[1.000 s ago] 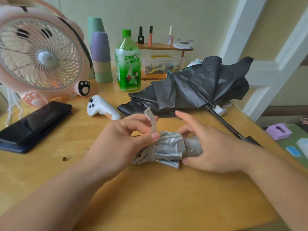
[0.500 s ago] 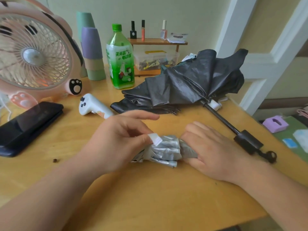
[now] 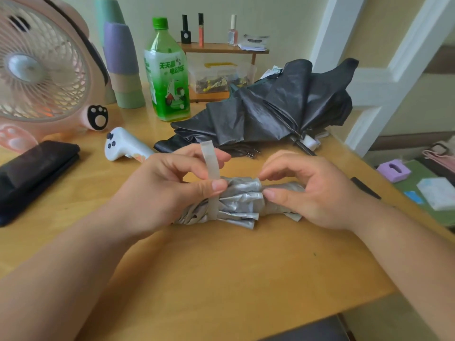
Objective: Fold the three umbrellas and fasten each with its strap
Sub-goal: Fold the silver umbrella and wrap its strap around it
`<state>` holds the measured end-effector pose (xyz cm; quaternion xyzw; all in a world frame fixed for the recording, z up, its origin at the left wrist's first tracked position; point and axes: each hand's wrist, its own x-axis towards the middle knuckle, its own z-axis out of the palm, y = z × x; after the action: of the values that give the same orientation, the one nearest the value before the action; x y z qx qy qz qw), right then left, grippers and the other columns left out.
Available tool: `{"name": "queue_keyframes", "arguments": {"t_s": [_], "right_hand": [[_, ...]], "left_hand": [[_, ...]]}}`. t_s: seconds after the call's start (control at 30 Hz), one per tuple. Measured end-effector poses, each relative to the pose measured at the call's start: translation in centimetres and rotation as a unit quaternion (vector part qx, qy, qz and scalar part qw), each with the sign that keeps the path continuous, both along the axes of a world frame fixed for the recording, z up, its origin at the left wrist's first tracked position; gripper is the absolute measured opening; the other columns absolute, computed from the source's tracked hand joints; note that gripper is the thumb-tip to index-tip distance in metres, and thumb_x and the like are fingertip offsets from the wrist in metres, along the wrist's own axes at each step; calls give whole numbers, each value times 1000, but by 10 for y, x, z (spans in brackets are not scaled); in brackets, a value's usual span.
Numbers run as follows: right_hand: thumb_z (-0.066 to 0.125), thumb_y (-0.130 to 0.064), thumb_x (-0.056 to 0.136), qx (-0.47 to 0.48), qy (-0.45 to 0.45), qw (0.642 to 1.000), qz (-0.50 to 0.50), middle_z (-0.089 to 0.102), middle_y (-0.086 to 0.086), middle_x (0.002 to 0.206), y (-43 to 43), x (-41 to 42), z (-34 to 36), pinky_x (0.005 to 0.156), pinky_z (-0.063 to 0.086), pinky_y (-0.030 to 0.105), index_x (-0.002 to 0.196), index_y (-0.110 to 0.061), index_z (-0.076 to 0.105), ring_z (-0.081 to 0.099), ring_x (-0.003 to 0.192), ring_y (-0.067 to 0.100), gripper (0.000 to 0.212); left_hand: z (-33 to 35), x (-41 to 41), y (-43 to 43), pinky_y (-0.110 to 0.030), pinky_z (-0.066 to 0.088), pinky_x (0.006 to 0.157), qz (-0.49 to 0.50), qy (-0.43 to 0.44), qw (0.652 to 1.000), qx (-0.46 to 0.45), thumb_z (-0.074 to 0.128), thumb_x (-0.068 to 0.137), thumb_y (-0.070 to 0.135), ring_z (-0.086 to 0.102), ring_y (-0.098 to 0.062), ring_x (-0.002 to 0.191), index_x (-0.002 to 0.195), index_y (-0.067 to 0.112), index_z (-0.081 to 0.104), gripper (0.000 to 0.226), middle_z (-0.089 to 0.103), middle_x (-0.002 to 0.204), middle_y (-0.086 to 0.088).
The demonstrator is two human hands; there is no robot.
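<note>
**Head view.** The left hand [image 3: 172, 193] pinches the strap [image 3: 210, 161] between its thumb and curled forefinger; the strap crosses the near face of the silver umbrella [image 3: 242, 200] and stands upright above the thumb, its end free in the air. The right hand [image 3: 317, 190] is curled, with thumb and forefinger tips closed on the gathered fabric of the same umbrella; its other fingers arch over the bundle's right end. The silver umbrella lies folded on its side on the wooden table [image 3: 221, 279], between the two hands and touching both; its left end is hidden under the left hand.

Just beyond the hands lies the black umbrella [image 3: 278, 104], its canopy slack and unrolled; its shaft passes behind the right hand. Just beyond the left hand's knuckles lies a white controller [image 3: 120, 146]; farther to that hand's left rests a black phone [image 3: 34, 173], and beyond the phone stands a pink fan [image 3: 41, 70]. Well beyond the left hand stand a green bottle [image 3: 168, 75] and a stack of cups [image 3: 123, 67]; a small shelf [image 3: 221, 48] carrying slim bottles stands behind the black umbrella. To the right of the right hand, off the table, sits a purple box [image 3: 393, 169].
</note>
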<state>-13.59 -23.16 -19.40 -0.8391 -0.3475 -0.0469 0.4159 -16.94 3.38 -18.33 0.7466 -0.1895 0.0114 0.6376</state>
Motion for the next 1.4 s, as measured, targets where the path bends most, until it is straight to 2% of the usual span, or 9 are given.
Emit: {"name": "queue_keyframes", "arguments": {"t_s": [0.13,0.27,0.43,0.67,0.83,1.07,1.2,1.3,1.4], "right_hand": [[71,-24,86,16,0,999,33,69,2,100,3,7,2,89,53,52,97,-9,77,67,97,26,19],[74,-23,85,8,21,998,59,70,0,105,5,8,5,91,52,51,107,-17,76,66,101,26,23],[68,0,87,15,58,994,88,69,11,108,0,11,6,92,48,63,108,-9,75,64,105,37,24],[71,-24,85,10,55,995,83,71,3,107,5,16,10,89,53,54,109,-16,76,66,100,29,26],[73,-21,83,3,76,992,100,69,6,109,4,20,16,86,53,56,112,-7,74,64,97,31,31],[82,-20,82,-71,36,996,34,69,-6,103,25,28,13,77,56,45,105,-29,78,66,90,22,24],[86,-10,80,-161,-106,981,10,61,-12,97,48,36,12,69,53,42,107,-24,77,58,84,11,32],[82,-30,83,-150,-276,949,-13,63,-7,85,57,37,4,61,50,41,94,-17,77,50,76,12,18],[78,-39,90,-98,-325,941,-18,61,-2,74,54,34,-4,55,46,40,89,-15,78,49,67,16,25]], "left_hand": [[-1,2,1,-23,50,99,1,12,1000,-5,78,72,20,66,-7,114,76,-7,72,27,73,112,2],[-1,2,2,-24,49,97,2,10,1000,-5,79,72,22,66,-10,114,71,0,72,23,73,110,2],[-1,2,1,-20,46,96,-4,9,1000,-8,79,72,22,66,-5,112,68,4,72,20,73,109,5],[-1,4,1,-25,44,100,-1,6,1000,-3,79,72,24,66,-7,114,72,-2,72,27,73,108,3],[-1,5,2,-35,42,108,4,11,1000,-8,80,72,25,67,-8,112,69,7,75,19,73,108,4],[0,5,2,-43,42,113,0,27,1000,-12,80,75,22,66,-12,115,69,6,73,18,73,108,1],[0,6,3,-43,44,113,-11,37,999,-28,79,77,16,67,-18,113,73,3,73,15,70,114,-9],[0,6,3,-38,45,111,-16,41,999,-30,79,76,17,66,-16,115,71,5,72,14,69,118,-9],[1,7,2,-30,44,107,-17,44,998,-31,79,74,19,65,-8,116,67,12,74,12,70,117,-3]]}}
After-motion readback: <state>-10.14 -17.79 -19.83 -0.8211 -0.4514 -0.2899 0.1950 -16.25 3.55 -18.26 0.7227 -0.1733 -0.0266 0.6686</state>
